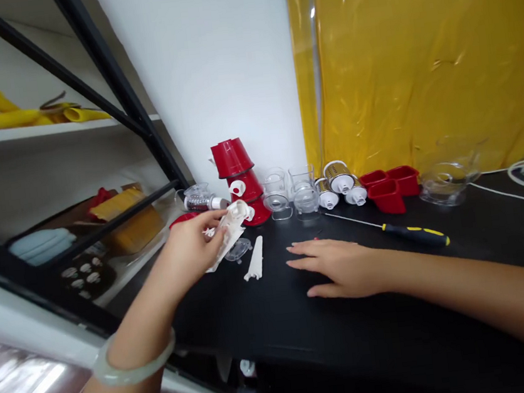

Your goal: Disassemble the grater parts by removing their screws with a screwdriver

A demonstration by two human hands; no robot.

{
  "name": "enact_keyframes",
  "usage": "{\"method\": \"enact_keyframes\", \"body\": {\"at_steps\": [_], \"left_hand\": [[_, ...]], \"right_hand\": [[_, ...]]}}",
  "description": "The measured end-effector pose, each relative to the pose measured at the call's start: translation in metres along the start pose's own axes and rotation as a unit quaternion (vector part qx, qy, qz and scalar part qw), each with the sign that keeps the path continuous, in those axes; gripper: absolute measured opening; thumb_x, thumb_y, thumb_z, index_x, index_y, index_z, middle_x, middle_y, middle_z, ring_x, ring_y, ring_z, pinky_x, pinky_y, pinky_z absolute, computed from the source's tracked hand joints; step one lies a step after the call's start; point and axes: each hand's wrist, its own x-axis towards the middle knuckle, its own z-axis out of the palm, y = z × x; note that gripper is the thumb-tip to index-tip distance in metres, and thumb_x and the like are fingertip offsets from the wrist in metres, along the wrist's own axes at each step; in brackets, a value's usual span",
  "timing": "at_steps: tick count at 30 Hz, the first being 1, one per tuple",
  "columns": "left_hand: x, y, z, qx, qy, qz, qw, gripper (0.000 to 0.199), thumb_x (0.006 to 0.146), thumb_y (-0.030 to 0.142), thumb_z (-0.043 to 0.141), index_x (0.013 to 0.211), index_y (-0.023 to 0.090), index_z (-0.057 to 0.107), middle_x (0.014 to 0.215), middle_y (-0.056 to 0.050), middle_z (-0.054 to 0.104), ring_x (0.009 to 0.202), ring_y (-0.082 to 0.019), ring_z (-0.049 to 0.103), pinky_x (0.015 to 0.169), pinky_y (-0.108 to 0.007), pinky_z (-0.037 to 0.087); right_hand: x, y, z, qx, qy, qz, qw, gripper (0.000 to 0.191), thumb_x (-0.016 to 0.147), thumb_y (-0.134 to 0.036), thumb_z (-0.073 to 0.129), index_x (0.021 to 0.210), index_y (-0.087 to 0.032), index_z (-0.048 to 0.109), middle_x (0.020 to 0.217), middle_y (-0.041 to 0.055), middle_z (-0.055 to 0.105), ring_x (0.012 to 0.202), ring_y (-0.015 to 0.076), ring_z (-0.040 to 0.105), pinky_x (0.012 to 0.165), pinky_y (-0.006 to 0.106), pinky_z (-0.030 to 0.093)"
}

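Observation:
My left hand, with a pale bangle on its wrist, is closed on a white plastic part at the left of the black table. Beside that part lie a clear plastic piece and a slim white handle-like piece. My right hand is over the middle of the table, palm down, fingers spread, holding nothing. Behind it a screwdriver with a black and yellow handle lies with its shaft pointing left.
Along the back of the table are red stacked housings, clear cups, metal grater drums, red hoppers, a clear bowl-like part and a white cable. A black-framed shelf stands left.

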Motion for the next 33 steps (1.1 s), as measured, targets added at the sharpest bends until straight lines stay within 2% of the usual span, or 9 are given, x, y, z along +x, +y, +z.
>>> {"method": "enact_keyframes", "body": {"at_steps": [4, 6, 10, 13, 19, 24, 28, 30, 33], "left_hand": [[-0.010, -0.016, 0.032, 0.171, -0.051, 0.004, 0.984, 0.036, 0.090, 0.030, 0.049, 0.119, 0.021, 0.067, 0.101, -0.010, 0.075, 0.088, -0.027, 0.071, 0.078, -0.034, 0.052], [-0.012, -0.018, 0.046, 0.186, -0.054, 0.004, 0.981, 0.037, 0.090, 0.026, 0.048, 0.123, 0.023, 0.064, 0.100, -0.010, 0.075, 0.090, -0.028, 0.071, 0.076, -0.033, 0.053], [-0.010, -0.017, 0.062, 0.208, -0.043, 0.011, 0.977, 0.037, 0.092, 0.024, 0.043, 0.124, 0.021, 0.062, 0.107, -0.013, 0.073, 0.096, -0.029, 0.069, 0.078, -0.034, 0.052], [-0.005, -0.016, 0.068, 0.221, -0.047, 0.020, 0.974, 0.037, 0.094, 0.024, 0.041, 0.125, 0.019, 0.060, 0.102, -0.014, 0.072, 0.094, -0.028, 0.069, 0.075, -0.033, 0.052], [0.005, -0.016, 0.079, 0.238, -0.056, 0.030, 0.969, 0.035, 0.094, 0.023, 0.041, 0.123, 0.016, 0.060, 0.100, -0.016, 0.070, 0.093, -0.030, 0.069, 0.075, -0.036, 0.051], [0.012, -0.017, 0.085, 0.241, -0.071, 0.046, 0.967, 0.034, 0.094, 0.021, 0.040, 0.121, 0.015, 0.061, 0.098, -0.017, 0.071, 0.092, -0.031, 0.069, 0.076, -0.038, 0.051], [0.013, -0.020, 0.089, 0.242, -0.071, 0.049, 0.966, 0.036, 0.094, 0.023, 0.038, 0.122, 0.016, 0.060, 0.098, -0.017, 0.071, 0.091, -0.033, 0.069, 0.074, -0.040, 0.051], [0.013, -0.021, 0.089, 0.239, -0.070, 0.049, 0.967, 0.037, 0.094, 0.024, 0.036, 0.122, 0.016, 0.060, 0.098, -0.017, 0.071, 0.090, -0.033, 0.069, 0.074, -0.039, 0.051], [0.011, -0.021, 0.087, 0.228, -0.066, 0.050, 0.970, 0.039, 0.095, 0.026, 0.034, 0.119, 0.014, 0.062, 0.096, -0.019, 0.070, 0.088, -0.033, 0.069, 0.073, -0.040, 0.051]], "right_hand": [[0.030, -0.013, 0.017, -0.012, -0.037, 0.009, 0.999, 0.081, 0.090, -0.057, 0.053, 0.149, -0.004, 0.036, 0.152, 0.0237, 0.030, 0.141, 0.0328, 0.031, 0.115, 0.044, 0.029], [0.049, -0.017, 0.026, -0.019, -0.032, 0.024, 0.999, 0.083, 0.089, -0.057, 0.055, 0.149, -0.002, 0.036, 0.152, 0.0262, 0.029, 0.141, 0.0356, 0.030, 0.115, 0.048, 0.028], [0.084, -0.023, 0.038, -0.036, -0.002, 0.047, 0.998, 0.063, 0.090, -0.049, 0.060, 0.141, -0.013, 0.047, 0.148, 0.0200, 0.039, 0.135, 0.0349, 0.039, 0.109, 0.058, 0.032], [0.102, -0.026, 0.044, -0.039, 0.019, 0.054, 0.998, 0.044, 0.093, -0.039, 0.060, 0.131, -0.017, 0.053, 0.135, 0.0116, 0.051, 0.118, 0.0269, 0.053, 0.097, 0.052, 0.046], [0.115, -0.029, 0.044, -0.032, 0.048, 0.060, 0.997, 0.042, 0.094, -0.038, 0.059, 0.129, -0.017, 0.054, 0.131, 0.0112, 0.053, 0.112, 0.0250, 0.056, 0.093, 0.048, 0.049], [0.083, -0.023, 0.014, -0.048, 0.082, 0.037, 0.995, 0.074, 0.087, -0.047, 0.063, 0.148, -0.012, 0.038, 0.149, 0.0206, 0.037, 0.136, 0.0328, 0.038, 0.109, 0.049, 0.036], [0.027, 0.004, -0.039, -0.105, 0.165, 0.077, 0.978, 0.072, 0.087, -0.044, 0.061, 0.149, -0.016, 0.038, 0.155, 0.0174, 0.028, 0.143, 0.0314, 0.026, 0.114, 0.048, 0.027], [-0.006, 0.029, -0.073, -0.144, 0.244, 0.145, 0.948, 0.071, 0.086, -0.041, 0.062, 0.148, -0.016, 0.037, 0.155, 0.0179, 0.027, 0.145, 0.0343, 0.018, 0.115, 0.055, 0.020], [-0.057, 0.074, -0.121, -0.194, 0.358, 0.286, 0.867, 0.075, 0.088, -0.035, 0.061, 0.150, -0.007, 0.027, 0.151, 0.0247, 0.028, 0.143, 0.0361, 0.019, 0.114, 0.058, 0.016]]}}
